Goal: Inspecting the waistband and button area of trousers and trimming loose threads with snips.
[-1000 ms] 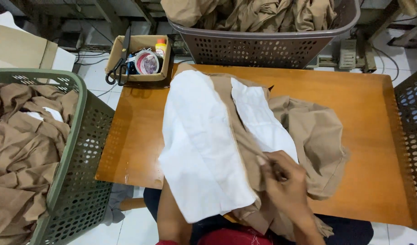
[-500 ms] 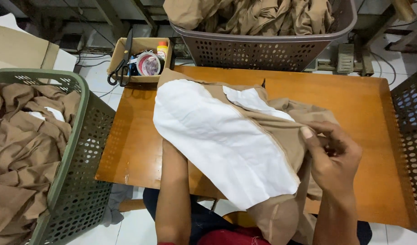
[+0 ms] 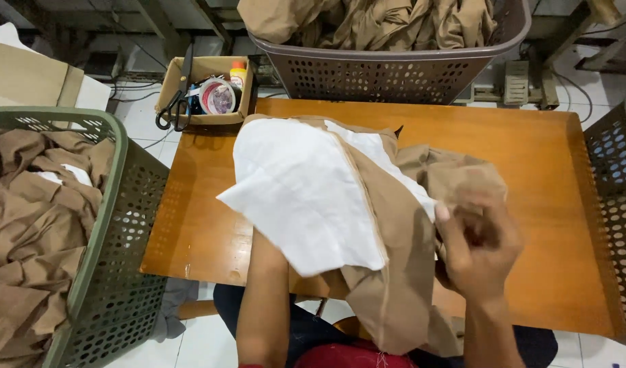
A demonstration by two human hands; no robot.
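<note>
- Fingers (image 3: pixel 444 212) of my right hand (image 3: pixel 478 247) are curled together, pinching a fold of the tan garment (image 3: pixel 395 272) at its right edge; motion blur hides the exact grip.
- Left hand: hidden under the garment, only the forearm (image 3: pixel 265 307) shows; I cannot tell how its fingers stand.
- Tan garment: draped over my left arm, above the near middle of the wooden table (image 3: pixel 531 157), inside out, its white pocket lining (image 3: pixel 299 191) uppermost.
- Green basket (image 3: pixel 115 177), left: heaped with tan pieces.
- Grey basket (image 3: pixel 395 75), far: also full of tan pieces.
- Cardboard box (image 3: pixel 211 88), far left of the table: black scissors (image 3: pixel 175 105), a tape roll and a small bottle.
- Progress, as I judge it: this piece is mid-handling, not yet laid down or binned; both baskets are full, so overall progress is unclear.
</note>
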